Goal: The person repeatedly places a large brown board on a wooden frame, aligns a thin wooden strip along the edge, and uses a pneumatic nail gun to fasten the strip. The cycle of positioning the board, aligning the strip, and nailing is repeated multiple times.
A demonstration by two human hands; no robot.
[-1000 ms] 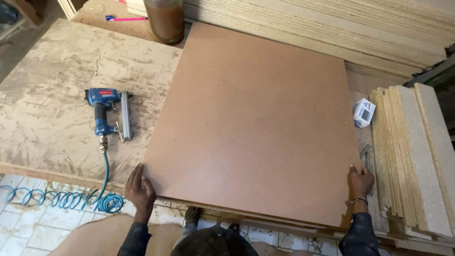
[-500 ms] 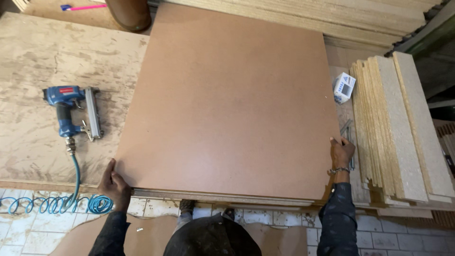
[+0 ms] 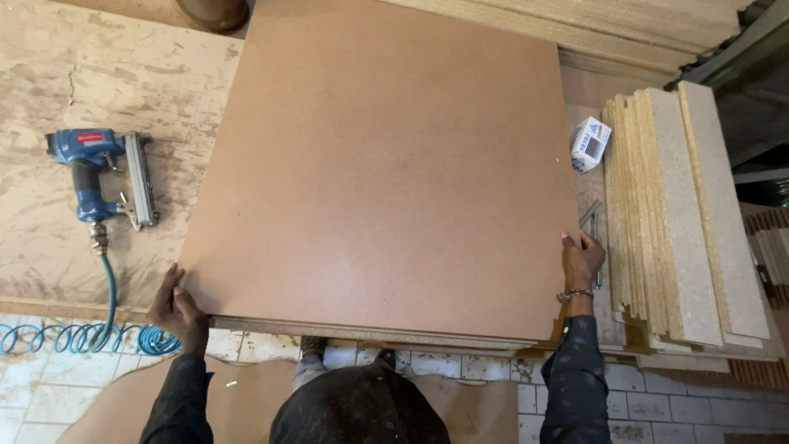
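Small white-and-blue box (image 3: 590, 143) just right of the brown board (image 3: 386, 164) (upper edge). Board lies flat on workbench (image 3: 74, 74). Left hand (image 3: 177, 308) grips its near-left corner, right hand (image 3: 580, 261) curled on its right edge. Blue nail gun (image 3: 103, 173) left; plank stack (image 3: 682, 214) right.

Large flat fibreboard panel (image 3: 386, 164): uniform reddish-brown | pneumatic nail gun (image 3: 103, 174): blue body, grey metal magazine | coiled air hose (image 3: 78, 337): turquoise-blue | stacked chipboard strips (image 3: 682, 214): pale yellow, speckled | small cardboard box (image 3: 590, 143): white with blue print | worn surface (image 3: 74, 74): beige, mottled.
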